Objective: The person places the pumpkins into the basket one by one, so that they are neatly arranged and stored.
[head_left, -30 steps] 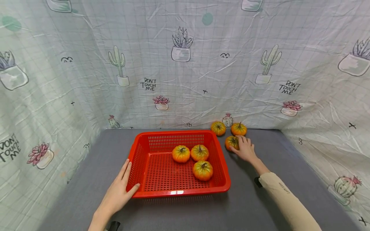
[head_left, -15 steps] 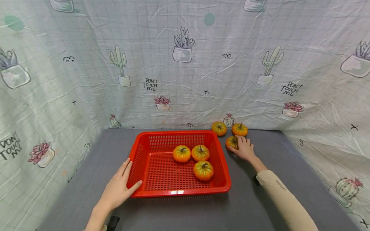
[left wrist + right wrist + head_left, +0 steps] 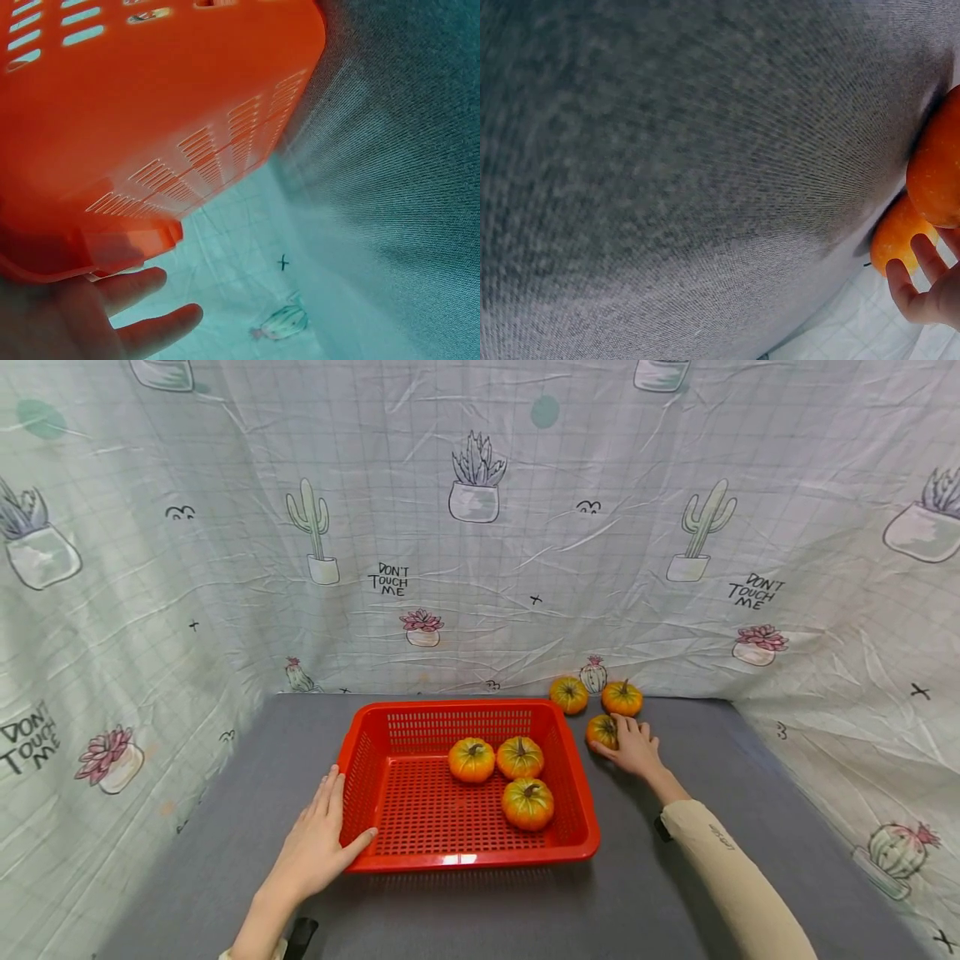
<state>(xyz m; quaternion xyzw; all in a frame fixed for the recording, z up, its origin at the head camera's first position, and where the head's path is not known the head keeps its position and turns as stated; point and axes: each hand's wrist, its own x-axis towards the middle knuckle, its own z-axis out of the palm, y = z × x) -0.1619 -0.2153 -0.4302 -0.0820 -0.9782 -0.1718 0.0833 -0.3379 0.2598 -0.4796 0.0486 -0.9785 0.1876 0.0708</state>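
Observation:
My right hand (image 3: 637, 750) holds a small orange pumpkin (image 3: 600, 732) on the table right of the basket, thumb at its near side and fingers over its top. In the right wrist view that pumpkin (image 3: 937, 165) is cut by the frame's edge, some fingertips below it. A red plastic basket (image 3: 465, 860) stands mid-table with three pumpkins inside: one left (image 3: 471, 760), one right (image 3: 520, 757), one nearer (image 3: 528, 803). Against the basket's near left corner rests my left hand (image 3: 311, 843), fingers extended along the rim and thumb over the front edge.
Behind the held pumpkin sit two more, a yellowish pumpkin (image 3: 568, 694) and an orange pumpkin (image 3: 622, 697), close to the back wall. A patterned cloth (image 3: 525, 552) walls in the grey table (image 3: 465, 918) at the back and sides.
My left hand has shifted slightly forward and to the right on the basket's corner. My right hand stays on the same pumpkin, and the head view has moved a little.

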